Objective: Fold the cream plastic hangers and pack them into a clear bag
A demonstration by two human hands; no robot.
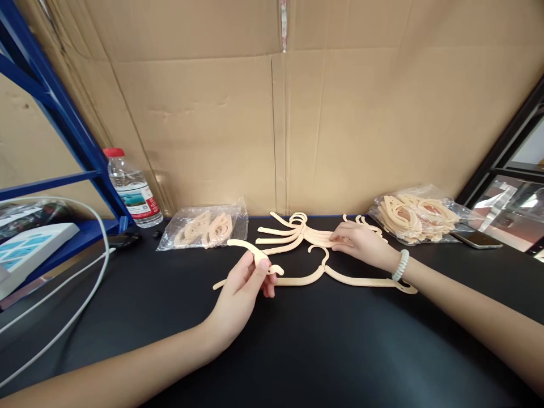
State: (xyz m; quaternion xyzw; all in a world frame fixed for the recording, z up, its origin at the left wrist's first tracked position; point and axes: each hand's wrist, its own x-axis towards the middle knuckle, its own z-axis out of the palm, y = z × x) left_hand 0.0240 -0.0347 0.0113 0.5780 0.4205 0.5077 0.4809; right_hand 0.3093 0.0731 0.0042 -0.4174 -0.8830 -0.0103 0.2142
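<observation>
While left grip (242, 283) holds hanger piece (256, 254) | bottle label (138, 202) illegible

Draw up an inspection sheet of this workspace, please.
Surface: black tabletop.
Job's things: small curved hanger piece, opened hanger in front, overlapping hangers behind it, clear bags of hanger parts at left and right.
Clutter: red-capped bottle, phone beside the right bag.
Hands: left hand pinches the piece; right hand is at the overlapping hangers, grip unclear.
Cables: white cable looping at far left.
Surroundings: cardboard wall behind, blue frame at left.
</observation>
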